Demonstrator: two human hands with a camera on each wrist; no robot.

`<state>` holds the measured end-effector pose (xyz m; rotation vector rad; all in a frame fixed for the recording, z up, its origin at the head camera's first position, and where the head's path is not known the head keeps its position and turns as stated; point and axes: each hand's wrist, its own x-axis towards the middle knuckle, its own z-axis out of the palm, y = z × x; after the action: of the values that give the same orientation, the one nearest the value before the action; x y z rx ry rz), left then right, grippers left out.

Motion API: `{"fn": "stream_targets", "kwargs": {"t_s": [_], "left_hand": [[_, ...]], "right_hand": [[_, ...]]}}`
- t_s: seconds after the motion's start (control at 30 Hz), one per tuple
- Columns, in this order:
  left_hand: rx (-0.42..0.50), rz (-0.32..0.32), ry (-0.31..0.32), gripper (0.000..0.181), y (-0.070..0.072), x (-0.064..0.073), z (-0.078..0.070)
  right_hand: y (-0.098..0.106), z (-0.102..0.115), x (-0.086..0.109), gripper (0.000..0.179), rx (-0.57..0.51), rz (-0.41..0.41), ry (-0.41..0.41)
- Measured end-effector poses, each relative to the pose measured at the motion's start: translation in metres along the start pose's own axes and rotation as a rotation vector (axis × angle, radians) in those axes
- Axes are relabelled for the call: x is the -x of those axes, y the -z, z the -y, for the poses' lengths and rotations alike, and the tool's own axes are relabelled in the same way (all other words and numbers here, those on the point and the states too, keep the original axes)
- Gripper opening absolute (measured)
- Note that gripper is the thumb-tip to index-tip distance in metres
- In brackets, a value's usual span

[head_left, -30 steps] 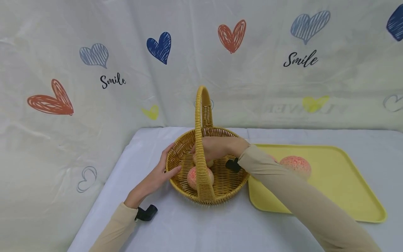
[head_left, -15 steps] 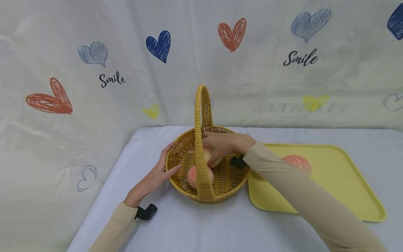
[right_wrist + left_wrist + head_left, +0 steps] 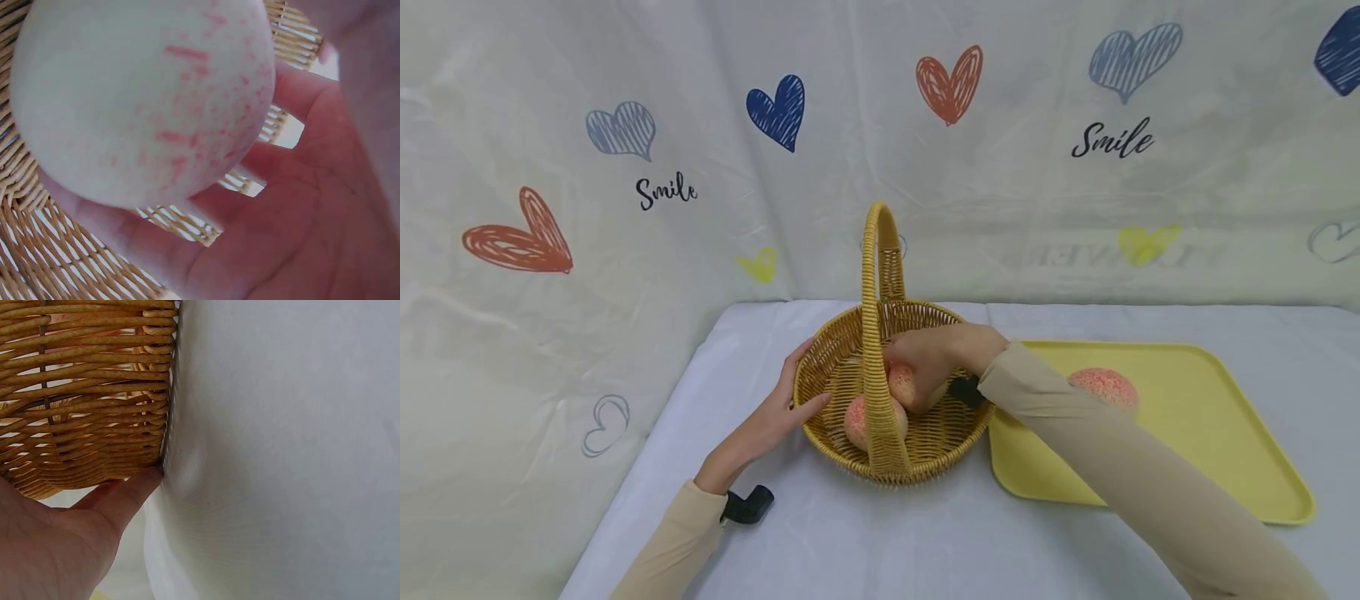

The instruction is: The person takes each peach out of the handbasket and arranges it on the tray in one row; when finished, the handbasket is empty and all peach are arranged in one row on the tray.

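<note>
A round wicker basket [image 3: 951,437] with a tall handle stands on the table. At its left side my left hand [image 3: 775,421] grips it, thumb over the rim and fingers along the outer wall. The left wrist view shows a fingertip low against the weave [image 3: 81,394]. Inside the basket, my right hand [image 3: 928,354] holds a pale peach with pink speckles [image 3: 901,383], fingers curled around it. In the right wrist view that peach [image 3: 137,100] fills the upper left, above the fingers. A second peach [image 3: 856,423] lies just in front, partly behind the handle.
A yellow tray [image 3: 1210,442] lies to the right of the basket, bearing another speckled peach [image 3: 1105,387]. My right sleeve [image 3: 1097,442] crosses over the tray and hides part of it. Behind the table hangs a white cloth printed with hearts [image 3: 951,83].
My right hand has shifted slightly right within the basket and turned the peach, so its pink side now shows. The left hand has stayed on the rim.
</note>
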<state>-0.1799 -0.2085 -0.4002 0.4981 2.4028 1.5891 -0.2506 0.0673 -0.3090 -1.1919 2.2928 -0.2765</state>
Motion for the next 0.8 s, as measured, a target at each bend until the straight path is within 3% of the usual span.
{"fn": "stream_targets", "kwargs": {"t_s": [0.13, 0.3, 0.43, 0.6, 0.8], "left_hand": [[0.005, 0.001, 0.003, 0.091, 0.001, 0.001, 0.000], [0.004, 0.003, 0.010, 0.091, 0.002, 0.001, 0.000], [-0.013, 0.001, 0.003, 0.090, 0.002, -0.001, 0.000], [-0.035, -0.002, 0.001, 0.089, 0.001, -0.001, 0.000], [-0.021, 0.004, -0.006, 0.090, -0.001, 0.001, 0.002]], "right_hand": [[0.001, 0.009, 0.011, 0.054, 0.066, -0.027, -0.011], [0.007, 0.019, 0.035, 0.048, 0.107, -0.138, 0.032], [0.013, 0.022, 0.068, 0.043, 0.110, -0.245, 0.040], [0.015, 0.022, 0.117, 0.048, 0.095, -0.365, -0.009], [0.007, 0.002, 0.169, 0.049, 0.078, -0.489, -0.088]]}}
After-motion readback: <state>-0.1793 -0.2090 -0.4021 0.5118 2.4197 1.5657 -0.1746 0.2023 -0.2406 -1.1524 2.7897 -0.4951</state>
